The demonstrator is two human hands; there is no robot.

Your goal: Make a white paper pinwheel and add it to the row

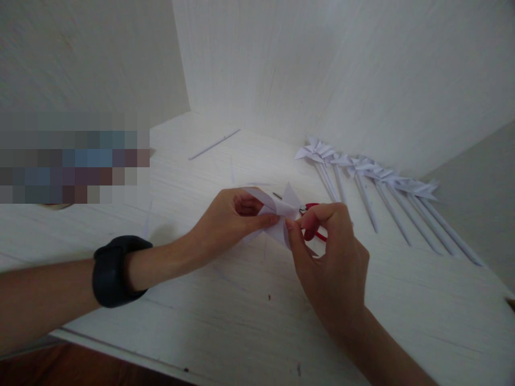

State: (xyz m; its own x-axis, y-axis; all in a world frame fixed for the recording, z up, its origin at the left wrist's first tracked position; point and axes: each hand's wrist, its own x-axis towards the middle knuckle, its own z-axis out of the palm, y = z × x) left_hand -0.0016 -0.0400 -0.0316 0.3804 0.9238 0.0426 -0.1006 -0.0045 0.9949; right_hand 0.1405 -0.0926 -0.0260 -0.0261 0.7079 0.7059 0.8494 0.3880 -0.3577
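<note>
A white paper pinwheel (pixel 287 205) with curled vanes is up off the table, between my two hands. My left hand (pixel 235 220) grips it from the left, thumb lying near its middle and the other fingers curled behind. On its right side, my right hand (pixel 336 257) is closed in a pinch, thumb and forefinger tips together against the paper. Whether something small sits between those fingertips cannot be seen. Just behind the right hand lie pliers with red handles (pixel 311 206), partly covered by my fingers.
Several paper pinwheels on sticks (pixel 362 167) lie in a row at the right, along the wall. A loose white paper stick (pixel 215 144) rests toward the back. White walls enclose the white table (pixel 225 321). At the left, a blurred-out patch hides some things.
</note>
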